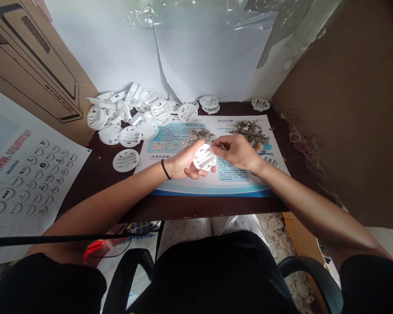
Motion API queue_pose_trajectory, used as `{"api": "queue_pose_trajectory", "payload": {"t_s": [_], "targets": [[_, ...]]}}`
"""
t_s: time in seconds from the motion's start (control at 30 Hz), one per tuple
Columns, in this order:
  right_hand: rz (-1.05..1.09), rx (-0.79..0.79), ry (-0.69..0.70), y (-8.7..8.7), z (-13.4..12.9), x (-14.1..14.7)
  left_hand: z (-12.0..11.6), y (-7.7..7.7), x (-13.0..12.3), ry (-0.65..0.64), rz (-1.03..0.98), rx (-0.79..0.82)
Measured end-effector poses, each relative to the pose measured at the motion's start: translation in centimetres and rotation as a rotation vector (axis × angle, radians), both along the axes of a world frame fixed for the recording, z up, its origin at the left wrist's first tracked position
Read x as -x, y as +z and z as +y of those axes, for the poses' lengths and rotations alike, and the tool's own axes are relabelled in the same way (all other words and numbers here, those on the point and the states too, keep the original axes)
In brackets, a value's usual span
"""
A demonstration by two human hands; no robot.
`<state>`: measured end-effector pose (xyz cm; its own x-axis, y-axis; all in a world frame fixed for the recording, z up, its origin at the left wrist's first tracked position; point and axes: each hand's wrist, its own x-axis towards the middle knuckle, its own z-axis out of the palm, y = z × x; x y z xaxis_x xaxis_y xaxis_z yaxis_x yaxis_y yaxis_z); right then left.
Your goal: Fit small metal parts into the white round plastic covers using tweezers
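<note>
My left hand (180, 165) grips a round white plastic battery housing (205, 158), thumb on its rim and fingers curled beneath. Slots run across the face of this housing, which is turned up towards me. At its upper right edge, the fingertips of my right hand (236, 150) are pinched together; whatever is between them is too small to make out. Just beyond my hands lie two heaps of small metal pieces, a lighter heap (197, 136) and a darker, larger heap (250, 132). Another white housing (271, 161) lies partly hidden behind my right wrist.
A pile of white housings (118, 111) covers the table's back left. A single housing (126, 160) lies left of the printed poster (183, 188). Cardboard walls (340, 109) flank the dark table (196, 209). More white parts (277, 224) fill a box below, at right.
</note>
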<state>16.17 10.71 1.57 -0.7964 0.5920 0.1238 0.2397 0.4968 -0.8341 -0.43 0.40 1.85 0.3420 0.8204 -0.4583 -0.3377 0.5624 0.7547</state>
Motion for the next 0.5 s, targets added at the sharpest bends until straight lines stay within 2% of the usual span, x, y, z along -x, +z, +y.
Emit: {"api": "queue_pose_trajectory", "payload": {"t_s": [0.23,0.5], "targets": [[0.020,0.075,0.044,-0.23,0.80,-0.18,0.11,-0.12,0.06,0.023,-0.039,0.033],[0.014,-0.042,-0.007,0.22,0.11,0.03,0.35,-0.09,0.04,0.021,-0.028,0.044]]}}
